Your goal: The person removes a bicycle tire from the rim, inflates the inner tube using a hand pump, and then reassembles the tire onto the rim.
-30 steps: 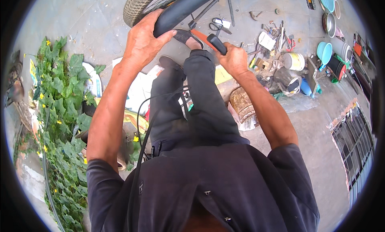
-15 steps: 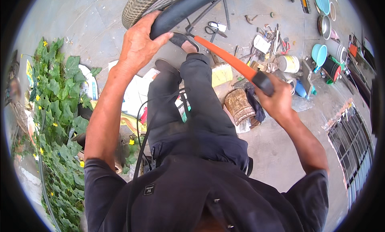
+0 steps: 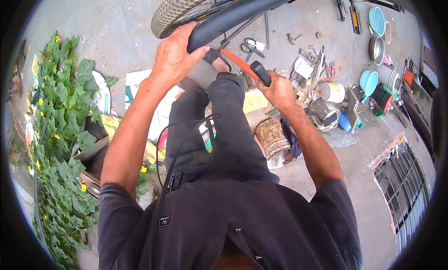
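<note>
My left hand (image 3: 173, 55) is closed round the rounded end of a broad black mudguard (image 3: 242, 16), thumb on the near side. It runs beside the treaded tyre (image 3: 179, 11) of a bicycle at the top of the view. In my right hand (image 3: 279, 90) is the black handle of an orange-shafted tool (image 3: 240, 62). The tool's far end meets a thin dark rod (image 3: 240, 31) below the mudguard; how they join is too small to make out. My shoe (image 3: 217, 60) lies just below that end.
Scissors (image 3: 249, 46) and a hammer (image 3: 294, 38) lie on the concrete. Farther right are loose hand tools (image 3: 319, 67), a white bucket (image 3: 332, 92) and blue basins (image 3: 368, 81). Leafy plants (image 3: 60, 111) line the left, a barred grate (image 3: 403, 186) the right. A black cable (image 3: 161, 181) hangs before me.
My right hand has moved up and left with the tool's handle, and less of the orange shaft shows. My left hand keeps its hold; more of the bicycle shows.
</note>
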`<action>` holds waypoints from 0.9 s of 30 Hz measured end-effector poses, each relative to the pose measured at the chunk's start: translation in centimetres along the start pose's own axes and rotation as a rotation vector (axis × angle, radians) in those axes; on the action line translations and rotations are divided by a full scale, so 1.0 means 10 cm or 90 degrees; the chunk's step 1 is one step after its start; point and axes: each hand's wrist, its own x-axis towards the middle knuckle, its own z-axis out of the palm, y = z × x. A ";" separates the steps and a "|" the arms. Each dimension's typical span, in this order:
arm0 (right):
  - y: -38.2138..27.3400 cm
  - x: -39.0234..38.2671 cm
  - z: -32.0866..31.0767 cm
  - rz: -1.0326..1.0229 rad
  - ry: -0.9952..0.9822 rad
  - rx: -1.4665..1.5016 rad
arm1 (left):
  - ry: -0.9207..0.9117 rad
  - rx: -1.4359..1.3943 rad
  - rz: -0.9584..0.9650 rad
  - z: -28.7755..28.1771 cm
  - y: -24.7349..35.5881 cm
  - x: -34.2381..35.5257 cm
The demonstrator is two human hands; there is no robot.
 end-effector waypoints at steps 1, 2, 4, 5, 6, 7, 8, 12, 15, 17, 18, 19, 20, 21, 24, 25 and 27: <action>-0.01 -0.07 -0.06 0.008 0.006 -0.027 | 0.000 0.003 -0.014 0.02 -0.03 0.00; 0.01 -0.08 -0.12 0.013 0.020 -0.047 | 0.003 0.013 -0.022 0.05 -0.05 0.02; 0.05 0.02 -0.25 0.140 0.016 -0.063 | 0.035 0.000 0.002 0.13 -0.16 0.00; 0.21 0.06 -0.23 0.179 0.029 -0.023 | 0.036 0.003 0.023 0.18 -0.26 -0.01; 0.28 0.08 -0.27 0.125 0.029 0.099 | 0.039 0.004 0.036 0.23 -0.41 -0.06; 0.25 0.13 -0.36 0.150 -0.035 0.123 | 0.051 0.019 0.042 0.29 -0.54 -0.12; 0.18 0.16 -0.42 0.178 -0.057 0.189 | 0.067 0.028 0.044 0.34 -0.71 -0.19; 0.23 0.36 -0.52 0.151 -0.214 0.283 | 0.163 0.052 0.021 0.59 -1.45 -0.48; 0.16 0.49 -0.50 0.122 -0.199 0.324 | 0.252 0.045 -0.005 0.80 -1.98 -0.63; 0.12 0.65 -0.51 0.083 -0.160 0.306 | 0.294 0.037 -0.011 0.92 -2.30 -0.68; 0.10 0.72 -0.55 0.064 -0.153 0.268 | 0.294 0.017 -0.008 0.96 -2.41 -0.67; 0.14 0.79 -0.53 0.041 -0.152 0.305 | 0.293 -0.004 -0.004 0.99 -2.50 -0.65; 0.18 0.85 -0.51 0.017 -0.151 0.344 | 0.291 -0.022 0.003 1.00 -2.58 -0.63; 0.11 0.86 -0.43 0.010 -0.135 0.405 | 0.300 -0.019 0.024 0.99 -2.62 -0.58; 0.05 0.95 -0.36 -0.050 -0.078 0.404 | 0.332 -0.028 0.079 0.98 -2.68 -0.46; 0.04 0.96 -0.33 -0.072 -0.076 0.450 | 0.363 -0.010 0.112 0.97 -2.70 -0.41; 0.15 1.00 -0.24 -0.113 -0.017 0.497 | 0.421 0.032 0.172 0.98 -2.71 -0.39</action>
